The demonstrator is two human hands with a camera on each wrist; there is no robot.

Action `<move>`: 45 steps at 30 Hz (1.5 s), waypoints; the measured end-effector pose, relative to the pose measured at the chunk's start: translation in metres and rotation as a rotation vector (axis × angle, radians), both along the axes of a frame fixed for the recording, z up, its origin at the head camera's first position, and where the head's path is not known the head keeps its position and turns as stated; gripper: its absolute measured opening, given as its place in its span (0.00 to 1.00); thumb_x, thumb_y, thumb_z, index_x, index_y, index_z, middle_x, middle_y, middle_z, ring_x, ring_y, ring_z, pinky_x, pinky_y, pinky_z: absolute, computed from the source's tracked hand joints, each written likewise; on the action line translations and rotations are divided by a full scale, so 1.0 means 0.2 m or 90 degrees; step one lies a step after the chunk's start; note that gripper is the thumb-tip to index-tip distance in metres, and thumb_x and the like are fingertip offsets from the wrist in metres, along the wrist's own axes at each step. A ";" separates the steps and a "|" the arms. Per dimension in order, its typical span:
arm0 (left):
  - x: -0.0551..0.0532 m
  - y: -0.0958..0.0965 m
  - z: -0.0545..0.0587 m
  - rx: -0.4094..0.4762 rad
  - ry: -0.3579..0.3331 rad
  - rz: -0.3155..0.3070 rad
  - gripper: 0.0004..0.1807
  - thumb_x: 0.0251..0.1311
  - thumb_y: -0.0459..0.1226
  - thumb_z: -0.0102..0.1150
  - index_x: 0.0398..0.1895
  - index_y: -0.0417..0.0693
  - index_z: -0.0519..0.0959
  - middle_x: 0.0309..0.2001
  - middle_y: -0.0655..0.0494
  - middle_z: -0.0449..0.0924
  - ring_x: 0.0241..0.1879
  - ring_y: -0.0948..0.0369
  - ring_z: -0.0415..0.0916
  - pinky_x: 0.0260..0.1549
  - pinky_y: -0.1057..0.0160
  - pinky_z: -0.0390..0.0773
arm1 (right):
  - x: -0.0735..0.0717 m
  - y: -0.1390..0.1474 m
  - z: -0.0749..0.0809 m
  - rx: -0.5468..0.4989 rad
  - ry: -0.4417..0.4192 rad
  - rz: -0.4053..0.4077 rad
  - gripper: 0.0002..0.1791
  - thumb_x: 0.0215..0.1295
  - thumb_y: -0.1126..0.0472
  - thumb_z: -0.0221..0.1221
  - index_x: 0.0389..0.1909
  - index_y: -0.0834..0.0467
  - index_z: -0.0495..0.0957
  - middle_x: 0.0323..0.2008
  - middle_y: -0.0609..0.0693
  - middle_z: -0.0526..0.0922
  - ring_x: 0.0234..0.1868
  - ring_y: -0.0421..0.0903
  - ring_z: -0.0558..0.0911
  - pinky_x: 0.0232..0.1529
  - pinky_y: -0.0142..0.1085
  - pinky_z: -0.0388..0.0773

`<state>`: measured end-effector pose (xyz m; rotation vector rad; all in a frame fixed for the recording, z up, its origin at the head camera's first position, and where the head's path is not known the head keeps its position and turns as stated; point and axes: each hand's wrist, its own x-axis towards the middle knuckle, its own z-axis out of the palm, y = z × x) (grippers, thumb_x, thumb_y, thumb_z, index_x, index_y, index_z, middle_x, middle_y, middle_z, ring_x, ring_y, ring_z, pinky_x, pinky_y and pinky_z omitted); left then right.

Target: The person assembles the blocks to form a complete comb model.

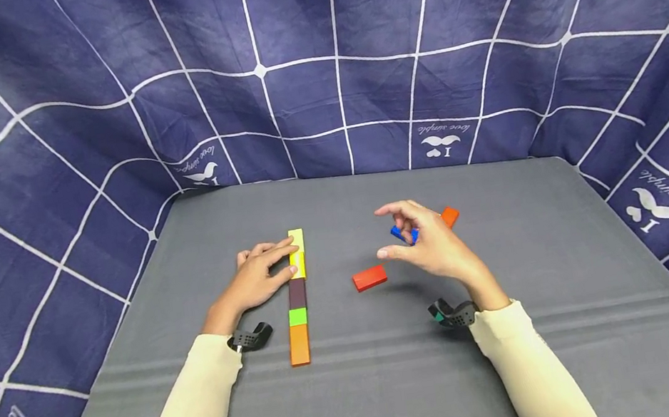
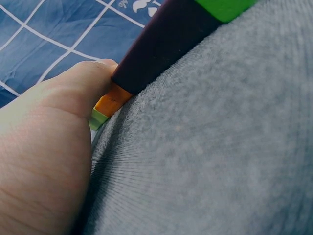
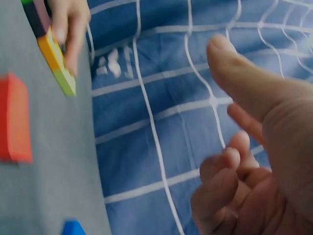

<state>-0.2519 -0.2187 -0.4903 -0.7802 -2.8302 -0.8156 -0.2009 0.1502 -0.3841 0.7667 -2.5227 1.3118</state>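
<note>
Head view: can make out a straight row of flat rectangular blocks on a grey cloth surface [image 1: 363, 399], running far to near as pale yellow block [image 1: 296, 235], bright yellow block [image 1: 298, 266], dark purple-brown block [image 1: 297, 294], small green block [image 1: 298, 317] and orange block [image 1: 299, 345]. See the left hand [image 1: 257, 278] resting on the yellow part from the left, fingers laid on the blocks rather than wrapped round. Find the right hand [image 1: 433, 244] above the cloth, thumb and forefinger spread wide, holding nothing. Note a red rectangular block [image 1: 369, 278] lying loose near the right thumb, a blue block [image 1: 396, 231] partly hidden behind the fingers, and a second orange block [image 1: 450, 216] just beyond.

Would judge the step in hand to be steadying or straightening the row's far end. Would say the next move calls for narrowing the wide right grip onto one loose block without nudging the row.

Left wrist view: adds the thumb close by the dark block's end, but omits every loose block. Right wrist view: confirms bare space between thumb and curled fingers, shows the red block's thickness, misses the second orange block. Cannot tell how hard the left fingers press.
</note>
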 end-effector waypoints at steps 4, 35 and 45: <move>0.00 0.01 0.00 0.003 -0.005 -0.003 0.26 0.68 0.55 0.58 0.69 0.69 0.73 0.74 0.68 0.65 0.66 0.57 0.65 0.53 0.48 0.50 | -0.06 0.13 0.00 0.004 0.014 0.004 0.36 0.46 0.59 0.79 0.59 0.51 0.78 0.38 0.48 0.73 0.32 0.48 0.76 0.35 0.35 0.72; 0.01 0.01 -0.02 -0.001 0.002 0.015 0.26 0.68 0.54 0.58 0.68 0.70 0.73 0.74 0.70 0.65 0.66 0.58 0.66 0.53 0.49 0.50 | -0.31 0.49 -0.47 0.198 -0.057 -0.117 0.42 0.42 0.48 0.81 0.62 0.47 0.78 0.45 0.58 0.69 0.46 0.55 0.61 0.44 0.46 0.51; 0.00 0.01 -0.01 -0.002 -0.007 0.014 0.26 0.68 0.54 0.58 0.69 0.70 0.72 0.75 0.70 0.64 0.67 0.57 0.65 0.54 0.48 0.50 | -0.32 0.51 -0.50 0.223 -0.082 -0.136 0.39 0.48 0.47 0.78 0.64 0.44 0.77 0.47 0.60 0.66 0.48 0.57 0.61 0.43 0.46 0.48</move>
